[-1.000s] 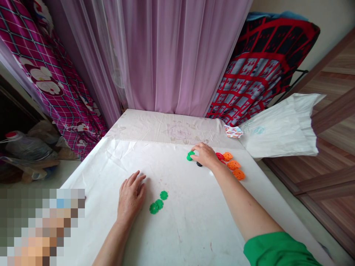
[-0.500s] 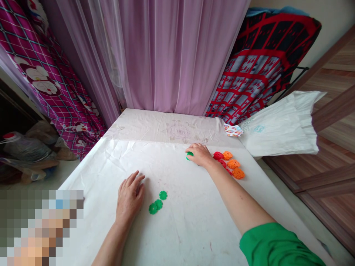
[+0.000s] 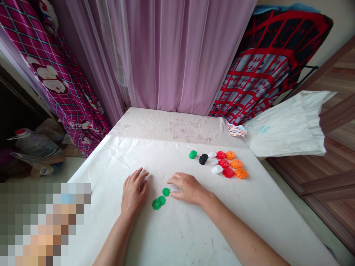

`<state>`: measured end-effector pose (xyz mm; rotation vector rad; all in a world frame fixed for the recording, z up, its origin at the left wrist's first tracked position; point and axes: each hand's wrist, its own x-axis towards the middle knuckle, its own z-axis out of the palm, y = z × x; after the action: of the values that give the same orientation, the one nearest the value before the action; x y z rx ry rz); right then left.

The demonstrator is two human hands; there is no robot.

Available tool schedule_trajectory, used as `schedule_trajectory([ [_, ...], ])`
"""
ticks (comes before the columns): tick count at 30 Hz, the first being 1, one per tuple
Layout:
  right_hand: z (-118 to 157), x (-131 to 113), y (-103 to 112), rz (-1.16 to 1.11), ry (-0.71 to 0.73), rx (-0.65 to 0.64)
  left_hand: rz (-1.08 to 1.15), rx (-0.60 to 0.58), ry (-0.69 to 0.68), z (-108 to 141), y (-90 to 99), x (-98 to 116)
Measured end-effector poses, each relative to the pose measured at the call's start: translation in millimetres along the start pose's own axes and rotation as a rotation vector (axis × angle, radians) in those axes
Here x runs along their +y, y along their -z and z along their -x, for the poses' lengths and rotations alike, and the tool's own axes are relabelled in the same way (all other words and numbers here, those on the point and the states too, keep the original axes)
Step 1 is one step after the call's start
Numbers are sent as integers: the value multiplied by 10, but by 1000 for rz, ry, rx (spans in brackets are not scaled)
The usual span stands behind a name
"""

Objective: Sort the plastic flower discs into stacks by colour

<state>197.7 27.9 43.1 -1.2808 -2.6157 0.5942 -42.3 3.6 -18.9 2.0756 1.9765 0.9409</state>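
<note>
My left hand [image 3: 135, 192] rests on the white tablecloth with its fingers apart and holds nothing. To its right lie several flat green discs, among them a lower one [image 3: 156, 204] and an upper one [image 3: 166, 191]. My right hand [image 3: 186, 187] is just right of the upper disc, thumb and fingers spread around its right side, with nothing in its grasp. Farther back stand a green stack [image 3: 193, 154] and a black stack [image 3: 203, 159]. Right of these are white [image 3: 217, 169], red [image 3: 228, 173] and orange [image 3: 241, 173] stacks in rows.
A white bag [image 3: 288, 125] hangs over the table's right edge, beside a small patterned packet [image 3: 237, 130]. Purple curtains [image 3: 177, 55] hang behind the tablecloth [image 3: 111, 159]. A large plastic bottle [image 3: 39, 142] stands at the far left.
My right hand has let go of the green stack at the back and come nearer, beside the loose green discs. The black and white stacks now show. My left hand stays by the discs.
</note>
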Motion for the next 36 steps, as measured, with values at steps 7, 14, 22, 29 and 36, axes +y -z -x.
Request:
schedule_trajectory([
  [7, -13, -190, -228, 33, -88, -2, 11, 13, -11, -10, -14, -9],
  [14, 19, -109, -314, -32, -146, 85, -40, -300, -179, 60, 80, -66],
  [22, 283, 75, -511, -69, -193, 398, -220, -284, -213, 88, -145, 146],
  [29, 397, 188, -497, -100, -238, 536, -182, -296, -106, -769, -421, 379],
  [36, 76, 787, 519, 137, -408, 585, 119, 12, 0, -574, -420, 247],
])
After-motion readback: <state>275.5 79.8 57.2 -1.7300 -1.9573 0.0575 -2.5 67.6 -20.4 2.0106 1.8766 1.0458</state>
